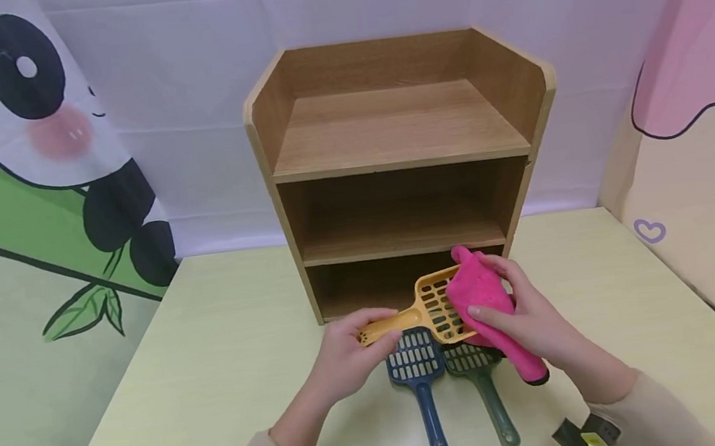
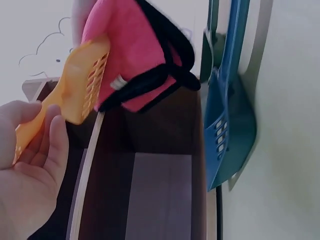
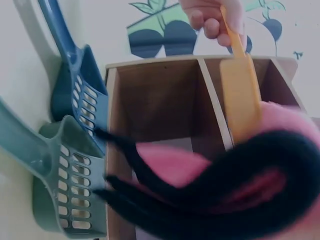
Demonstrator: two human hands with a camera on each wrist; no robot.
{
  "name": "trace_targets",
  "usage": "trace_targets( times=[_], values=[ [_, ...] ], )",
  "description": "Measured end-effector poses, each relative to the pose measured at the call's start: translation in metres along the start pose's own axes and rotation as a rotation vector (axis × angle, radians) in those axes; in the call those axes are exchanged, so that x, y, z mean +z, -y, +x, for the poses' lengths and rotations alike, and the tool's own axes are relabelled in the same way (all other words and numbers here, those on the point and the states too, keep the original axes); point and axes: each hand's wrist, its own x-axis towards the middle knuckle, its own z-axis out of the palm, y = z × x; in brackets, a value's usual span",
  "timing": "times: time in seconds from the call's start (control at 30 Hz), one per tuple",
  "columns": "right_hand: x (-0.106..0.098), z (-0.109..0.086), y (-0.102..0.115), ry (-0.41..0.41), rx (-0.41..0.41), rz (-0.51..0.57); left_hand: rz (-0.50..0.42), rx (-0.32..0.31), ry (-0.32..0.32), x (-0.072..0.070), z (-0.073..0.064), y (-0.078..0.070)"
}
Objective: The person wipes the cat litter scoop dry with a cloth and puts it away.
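My left hand [image 1: 353, 354] pinches the handle of an orange slotted litter scoop [image 1: 410, 317], which is raised above the table. In my right hand [image 1: 541, 320] is a pink cloth [image 1: 478, 286], gripped against the far end of the scoop's head and covering part of it. Black trim edges the cloth [image 2: 132, 45], as the left wrist view shows. Below the raised scoop lie a blue litter scoop [image 1: 430, 419] and a green litter scoop [image 1: 496, 412], side by side with their handles towards me.
A wooden shelf unit [image 1: 400, 165] with three levels stands behind the scoops, near the back of the pale table [image 1: 230, 382]. A light curtain [image 1: 197, 65] hangs behind it. Cartoon-printed panels flank the table on both sides.
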Motion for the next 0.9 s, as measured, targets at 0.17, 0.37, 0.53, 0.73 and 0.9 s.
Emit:
trace_targets(
  times=[0.17,0.37,0.53,0.73,0.9],
  values=[
    [-0.002,0.015,-0.008,0.069,0.058,0.054,0.045,0.030,0.021,-0.003,0.008,0.002],
    [0.006,0.029,-0.016,-0.005,0.087,0.102,0.092,0.017,0.018,-0.003,0.018,0.006],
    [0.015,0.035,-0.023,-0.102,0.099,0.118,0.244,0.092,-0.021,-0.001,0.020,0.007],
    [0.019,0.038,-0.026,-0.150,0.095,0.149,0.482,0.221,-0.080,-0.001,0.021,-0.001],
    [0.017,0.044,-0.021,-0.215,0.073,0.121,0.536,0.300,-0.094,-0.006,0.024,-0.008]
  ],
)
